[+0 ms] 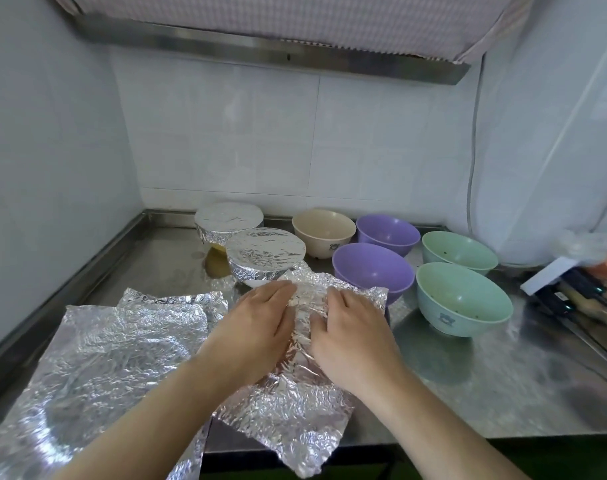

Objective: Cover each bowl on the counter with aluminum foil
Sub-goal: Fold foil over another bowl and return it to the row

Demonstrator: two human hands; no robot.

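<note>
Foil sheets (122,344), spare, lie left of the hands on the table (502,386). Beyond the hands: two bowls already wrapped (265,252), five bowls open (463,297). Left hand (257,327) and right hand (354,330), fingers flat and apart, press one foil sheet (295,403) over a hidden bowl between them.

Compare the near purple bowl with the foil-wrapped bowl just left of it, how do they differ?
The near purple bowl is open, its inside showing; the foil-wrapped bowl has crinkled foil stretched across its top and folded down its sides. The purple bowl's colour is plain; the wrapped one shows only a pale strip at its base. Both stand upright on the steel counter.
</note>
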